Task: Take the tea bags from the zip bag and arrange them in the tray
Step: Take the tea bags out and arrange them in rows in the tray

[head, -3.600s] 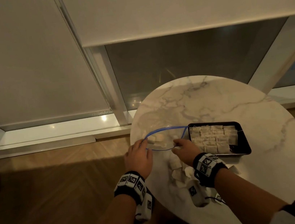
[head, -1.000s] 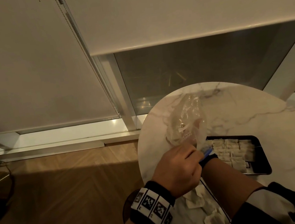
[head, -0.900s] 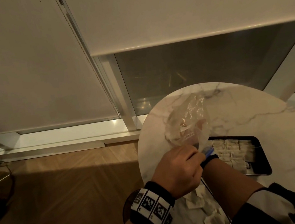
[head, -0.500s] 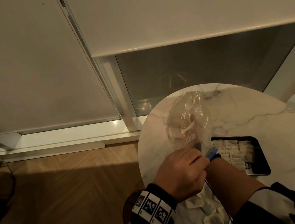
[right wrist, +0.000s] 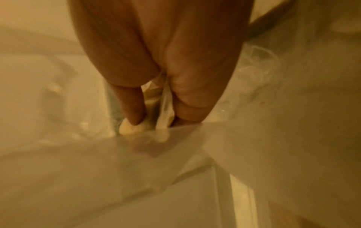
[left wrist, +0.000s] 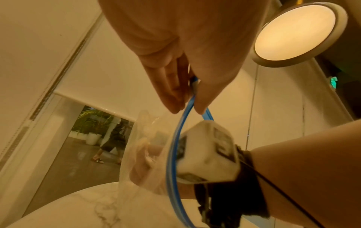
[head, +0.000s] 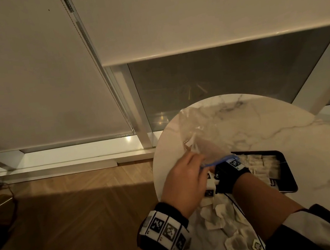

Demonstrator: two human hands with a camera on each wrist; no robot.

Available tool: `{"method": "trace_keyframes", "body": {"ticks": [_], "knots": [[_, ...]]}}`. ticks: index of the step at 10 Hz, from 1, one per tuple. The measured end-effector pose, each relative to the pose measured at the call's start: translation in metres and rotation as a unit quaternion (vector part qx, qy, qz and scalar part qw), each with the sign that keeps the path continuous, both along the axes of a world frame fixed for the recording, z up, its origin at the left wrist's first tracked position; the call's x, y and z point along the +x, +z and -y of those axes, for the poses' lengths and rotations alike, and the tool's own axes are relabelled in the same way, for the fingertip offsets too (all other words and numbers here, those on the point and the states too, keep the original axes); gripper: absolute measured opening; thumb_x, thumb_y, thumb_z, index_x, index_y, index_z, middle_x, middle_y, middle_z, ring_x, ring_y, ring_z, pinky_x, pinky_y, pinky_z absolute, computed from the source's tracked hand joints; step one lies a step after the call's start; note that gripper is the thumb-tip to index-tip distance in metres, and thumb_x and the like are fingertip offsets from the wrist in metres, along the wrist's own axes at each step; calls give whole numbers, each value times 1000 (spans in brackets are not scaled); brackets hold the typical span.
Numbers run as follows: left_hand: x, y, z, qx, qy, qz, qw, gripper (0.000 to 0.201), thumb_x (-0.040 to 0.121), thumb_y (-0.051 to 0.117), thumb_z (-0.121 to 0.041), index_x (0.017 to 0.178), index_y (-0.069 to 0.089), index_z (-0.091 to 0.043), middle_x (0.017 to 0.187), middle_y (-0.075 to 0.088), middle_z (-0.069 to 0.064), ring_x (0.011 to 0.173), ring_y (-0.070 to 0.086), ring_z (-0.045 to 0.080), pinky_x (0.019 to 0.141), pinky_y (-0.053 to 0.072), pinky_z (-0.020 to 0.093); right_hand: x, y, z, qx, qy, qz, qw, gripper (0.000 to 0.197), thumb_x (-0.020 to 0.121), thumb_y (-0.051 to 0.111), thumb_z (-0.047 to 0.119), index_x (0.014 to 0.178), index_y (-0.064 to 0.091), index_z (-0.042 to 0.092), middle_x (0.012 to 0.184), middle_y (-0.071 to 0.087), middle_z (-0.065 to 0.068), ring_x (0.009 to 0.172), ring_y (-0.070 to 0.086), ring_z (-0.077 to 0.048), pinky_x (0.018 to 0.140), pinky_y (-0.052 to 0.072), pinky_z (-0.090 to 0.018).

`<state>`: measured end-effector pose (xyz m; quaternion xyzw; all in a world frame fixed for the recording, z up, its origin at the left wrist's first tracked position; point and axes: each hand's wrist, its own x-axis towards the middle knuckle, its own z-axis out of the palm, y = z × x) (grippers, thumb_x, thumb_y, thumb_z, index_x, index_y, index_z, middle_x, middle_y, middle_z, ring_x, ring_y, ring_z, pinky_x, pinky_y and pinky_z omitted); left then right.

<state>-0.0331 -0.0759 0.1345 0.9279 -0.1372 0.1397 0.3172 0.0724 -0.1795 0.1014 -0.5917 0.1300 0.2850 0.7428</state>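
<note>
Head view shows the zip bag (head: pixel 203 138) now lifted, left hand (head: pixel 186 182) pinching its rim, right hand (right wrist: pixel 156 98) inside pinching tea bags (right wrist: pixel 144 125) for removal.

A round white marble desk (head: pixel 286 120) with grey veins is standing on a wooden floor (head: pixel 72 222), beside the window. A black tray (head: pixel 289 173) is lying on the desk at the right, and rows of tea bags (head: pixel 258 164) are filling it. Loose tea bags (head: pixel 217 215) are lying in a small heap on the desk's near edge, just beside the tray.
</note>
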Motion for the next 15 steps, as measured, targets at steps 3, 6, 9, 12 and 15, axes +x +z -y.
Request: {"method": "trace_keyframes", "body": {"ticks": [3,6,9,12,15], "knots": [[16,-14,-19,-44,149,-30,987,22,89,73,-25,106,76,-10,98,69,0,85,60,7,80,45,13,-9,-26,7,-45,-32,-22,998,26,90,53,-5,69,54,10,71,53,-4,64,51,-15,64,45,-26],[33,-29,-42,-153,269,-116,944,18,85,76,-31,94,79,-16,83,75,-4,76,64,6,78,48,20,-39,-21,21,93,-77,-5,993,12,95,58,9,93,58,-2,76,54,-15,64,55,-25,48,45,-27],[42,-60,-60,-249,312,-167,901,20,84,75,-32,66,68,-35,68,72,-7,74,71,14,82,59,42,-76,-11,67,172,-107,-70,977,9,92,61,12,95,64,5,81,61,-14,70,64,-23,45,46,-18],[41,-85,-54,-232,349,-184,889,14,91,68,-33,88,71,-19,84,72,-3,83,66,20,87,53,34,-77,-11,101,139,-147,-97,975,8,92,60,13,94,61,5,83,59,-14,68,66,-24,45,50,-21],[53,-114,-37,-211,372,-165,889,12,89,71,-8,99,67,-12,104,68,14,92,66,30,86,53,38,-79,-15,128,177,-169,-134,960,19,95,58,16,81,61,4,83,61,-16,85,64,-29,49,55,-25]]}}
